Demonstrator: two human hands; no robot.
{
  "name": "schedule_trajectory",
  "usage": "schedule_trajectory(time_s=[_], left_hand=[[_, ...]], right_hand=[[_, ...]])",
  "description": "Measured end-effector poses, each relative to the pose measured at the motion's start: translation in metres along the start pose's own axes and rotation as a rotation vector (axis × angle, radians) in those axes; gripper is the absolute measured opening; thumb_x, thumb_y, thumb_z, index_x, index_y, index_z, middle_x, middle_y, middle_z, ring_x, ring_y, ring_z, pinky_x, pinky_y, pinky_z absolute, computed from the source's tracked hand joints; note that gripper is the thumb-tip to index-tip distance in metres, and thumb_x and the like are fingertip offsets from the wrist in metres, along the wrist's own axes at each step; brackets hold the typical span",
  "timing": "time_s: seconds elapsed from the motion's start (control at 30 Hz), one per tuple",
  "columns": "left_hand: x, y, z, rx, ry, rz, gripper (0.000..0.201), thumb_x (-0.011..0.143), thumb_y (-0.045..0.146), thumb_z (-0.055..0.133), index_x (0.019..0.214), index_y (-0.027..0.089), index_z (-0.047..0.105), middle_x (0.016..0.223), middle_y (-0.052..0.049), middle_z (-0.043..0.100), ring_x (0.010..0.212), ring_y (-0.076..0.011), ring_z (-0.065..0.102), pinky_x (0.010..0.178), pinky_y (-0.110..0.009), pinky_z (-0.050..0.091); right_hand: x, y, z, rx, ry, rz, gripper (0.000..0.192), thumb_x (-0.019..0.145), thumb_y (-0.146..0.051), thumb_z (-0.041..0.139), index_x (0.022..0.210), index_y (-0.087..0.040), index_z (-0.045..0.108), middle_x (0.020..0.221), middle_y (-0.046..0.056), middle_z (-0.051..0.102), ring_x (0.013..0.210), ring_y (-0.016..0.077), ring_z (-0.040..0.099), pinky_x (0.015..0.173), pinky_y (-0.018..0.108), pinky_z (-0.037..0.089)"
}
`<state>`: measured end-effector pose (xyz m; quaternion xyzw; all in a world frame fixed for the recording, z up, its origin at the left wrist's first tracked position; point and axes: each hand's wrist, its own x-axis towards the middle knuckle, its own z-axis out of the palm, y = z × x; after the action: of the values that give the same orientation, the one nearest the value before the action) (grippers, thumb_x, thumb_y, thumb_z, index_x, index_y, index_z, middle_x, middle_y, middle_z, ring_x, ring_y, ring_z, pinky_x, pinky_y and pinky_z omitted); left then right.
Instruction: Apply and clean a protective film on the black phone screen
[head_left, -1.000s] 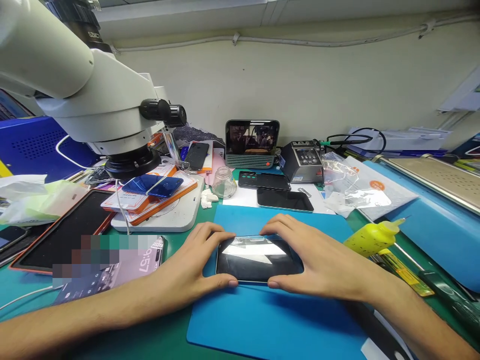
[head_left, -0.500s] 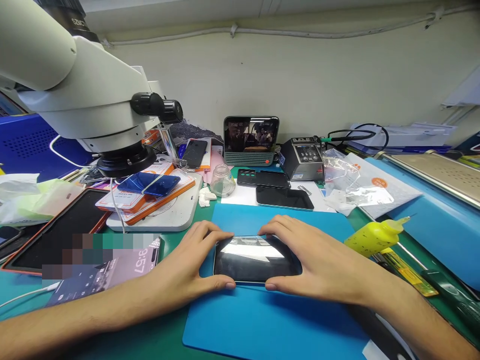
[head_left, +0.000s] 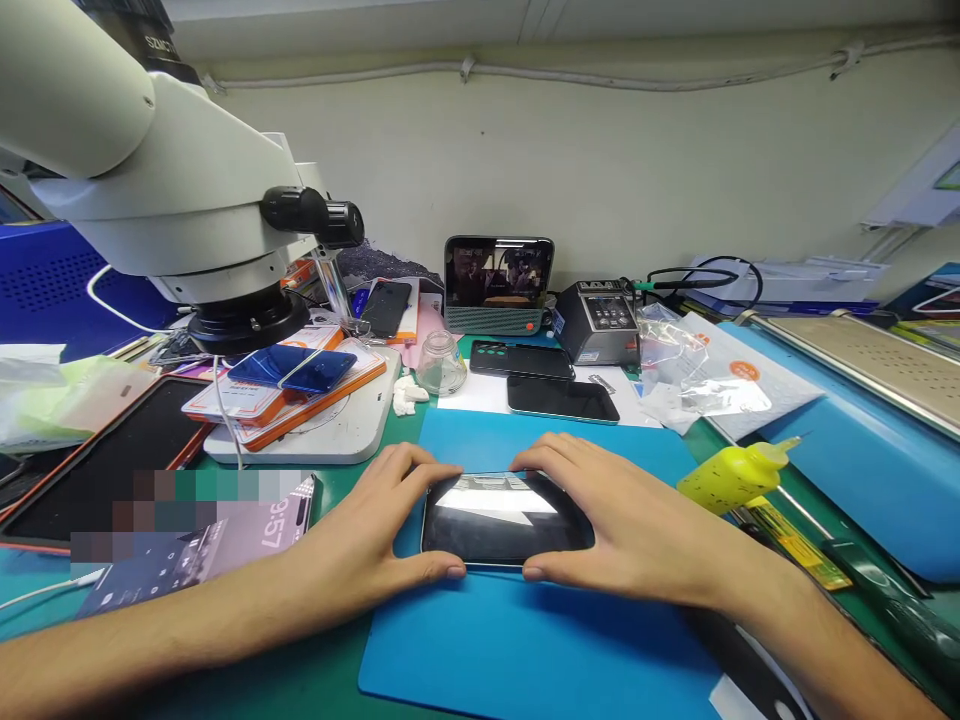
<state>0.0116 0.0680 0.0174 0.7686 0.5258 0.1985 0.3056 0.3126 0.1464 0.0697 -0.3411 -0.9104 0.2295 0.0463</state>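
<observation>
A phone point(head_left: 499, 525) with a dark, glossy screen lies lengthwise before me, over the blue mat point(head_left: 525, 640), and bright reflections cross its glass. My left hand point(head_left: 401, 515) grips its left end, thumb on the near edge and fingers on the far edge. At the other end my right hand point(head_left: 600, 510) holds it the same way, thumb near and fingertips far. Both hands are closed on the phone's edges. The phone's underside is hidden, and whether it touches the mat I cannot tell.
A microscope point(head_left: 225, 230) overhangs the left side. Below it are boxes with a blue phone point(head_left: 292, 368) and a lit phone point(head_left: 225, 540). A glass jar point(head_left: 442, 362), a dark phone point(head_left: 562, 398) and a soldering station point(head_left: 600, 325) stand behind. At right lies a yellow bottle point(head_left: 731, 478).
The whole view has shifted slightly, so things appear a little further left. Both hands keep the same hold on the phone.
</observation>
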Motion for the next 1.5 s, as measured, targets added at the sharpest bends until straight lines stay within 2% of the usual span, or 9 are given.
schedule_trajectory(time_s=[0.43,0.7,0.93,1.17,1.5], left_hand=[[-0.0002,0.0008,0.0001,0.004,0.004,-0.009,0.068,0.098,0.057,0.081,0.157,0.036,0.053,0.15,-0.009,0.054,0.148,-0.0352,0.052,0.13,-0.066,0.043],[-0.0007,-0.0042,0.0027,0.0,0.029,0.003,0.073,0.098,0.065,0.079,0.158,0.036,0.053,0.151,-0.011,0.05,0.151,-0.0371,0.048,0.131,-0.068,0.041],[-0.0003,-0.0074,0.0033,-0.042,0.052,0.02,0.084,0.095,0.073,0.079,0.165,0.047,0.042,0.151,-0.007,0.053,0.148,-0.0353,0.05,0.128,-0.066,0.043],[0.0009,-0.0032,0.0012,-0.028,0.06,0.015,0.087,0.092,0.071,0.084,0.165,0.039,0.047,0.15,-0.01,0.057,0.146,-0.0368,0.054,0.127,-0.065,0.046],[0.0002,-0.0051,0.0007,0.019,0.078,0.042,0.086,0.092,0.068,0.085,0.163,0.037,0.048,0.148,-0.01,0.058,0.144,-0.0368,0.056,0.125,-0.064,0.049]], right_hand=[[0.0008,0.0031,0.004,-0.004,0.012,-0.02,0.075,0.087,-0.071,0.086,0.142,-0.024,0.065,0.138,0.012,0.07,0.126,0.0384,0.067,0.105,0.055,0.055],[0.0016,0.0041,0.0062,-0.023,0.023,-0.048,0.075,0.089,-0.072,0.085,0.141,-0.023,0.066,0.139,0.013,0.07,0.125,0.0385,0.067,0.105,0.056,0.055],[0.0001,0.0045,0.006,-0.021,0.022,-0.039,0.074,0.087,-0.073,0.086,0.139,-0.023,0.067,0.137,0.012,0.071,0.124,0.0374,0.068,0.104,0.054,0.055],[0.0015,0.0036,0.0063,-0.02,0.021,-0.029,0.076,0.086,-0.074,0.086,0.14,-0.024,0.068,0.137,0.013,0.071,0.123,0.0383,0.069,0.104,0.056,0.057],[0.0028,0.0049,0.0075,-0.037,0.016,-0.032,0.076,0.086,-0.074,0.086,0.14,-0.024,0.068,0.138,0.014,0.071,0.124,0.0394,0.068,0.104,0.057,0.057]])
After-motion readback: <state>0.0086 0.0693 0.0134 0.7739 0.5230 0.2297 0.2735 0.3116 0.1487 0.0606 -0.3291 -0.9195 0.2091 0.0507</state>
